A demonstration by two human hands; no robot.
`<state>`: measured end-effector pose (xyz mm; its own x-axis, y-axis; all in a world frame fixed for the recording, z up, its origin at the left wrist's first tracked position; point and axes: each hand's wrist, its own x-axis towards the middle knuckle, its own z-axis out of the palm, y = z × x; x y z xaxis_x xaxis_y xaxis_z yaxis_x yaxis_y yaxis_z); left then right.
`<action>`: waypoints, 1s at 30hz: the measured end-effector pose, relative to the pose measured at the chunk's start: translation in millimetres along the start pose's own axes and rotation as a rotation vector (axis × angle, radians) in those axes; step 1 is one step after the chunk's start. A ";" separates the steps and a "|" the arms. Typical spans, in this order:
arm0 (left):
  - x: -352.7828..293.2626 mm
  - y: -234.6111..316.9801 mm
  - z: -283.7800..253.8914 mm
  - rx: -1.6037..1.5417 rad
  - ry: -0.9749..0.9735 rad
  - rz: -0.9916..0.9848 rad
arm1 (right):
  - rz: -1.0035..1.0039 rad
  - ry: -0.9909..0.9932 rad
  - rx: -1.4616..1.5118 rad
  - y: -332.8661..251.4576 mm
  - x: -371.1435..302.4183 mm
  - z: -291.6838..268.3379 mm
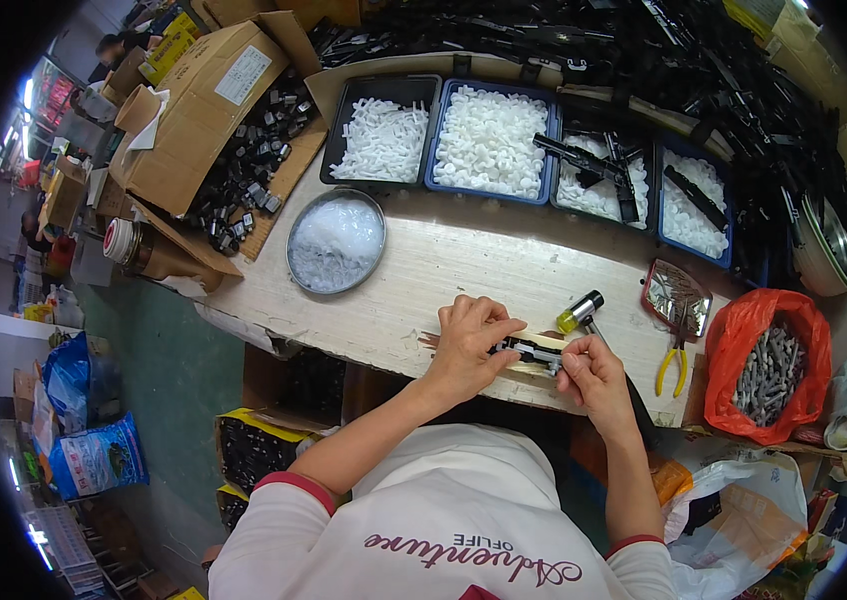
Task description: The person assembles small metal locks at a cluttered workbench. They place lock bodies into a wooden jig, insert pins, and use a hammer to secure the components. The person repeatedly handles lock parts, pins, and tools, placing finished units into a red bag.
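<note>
At the bench's front edge, my left hand (471,347) grips a slim black and grey mechanical part (532,351), fingers over its left end. My right hand (594,374) is closed in a pinch at the part's right end, where a small grey piece (553,367) shows by the fingertips. The part lies level over a pale wooden strip, and its underside is hidden. Just beyond my right hand rests a mallet (581,311) with a yellow and a black face. Yellow-handled pliers (673,371) lie farther right, their jaws on a red tray (650,292) of small metal pieces.
Bins of white plastic pieces (489,140) line the back, some with black parts on top. A round tin (291,258) holds clear, whitish material. Left stands a tilted carton (194,110) of black metal pieces; right, a red bag (724,400) of grey parts. Black assemblies (684,60) pile behind.
</note>
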<state>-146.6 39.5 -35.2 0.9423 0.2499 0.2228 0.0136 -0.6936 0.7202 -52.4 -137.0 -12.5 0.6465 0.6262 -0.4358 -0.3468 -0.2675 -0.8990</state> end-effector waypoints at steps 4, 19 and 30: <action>-0.1 0.6 -0.2 0.004 0.006 0.002 | -0.019 0.042 -0.124 -0.5 0.7 3.6; -6.6 -2.7 4.5 0.091 0.096 0.190 | -0.087 0.081 -0.161 10.8 7.7 -0.2; -9.2 -7.1 6.8 0.146 0.112 0.244 | -0.079 0.154 -0.513 4.9 15.0 -3.3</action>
<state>-153.1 37.5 -46.8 0.8809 0.1317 0.4547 -0.1527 -0.8301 0.5363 -42.2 -131.4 -23.5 0.7627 0.5544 -0.3331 0.0578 -0.5713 -0.8187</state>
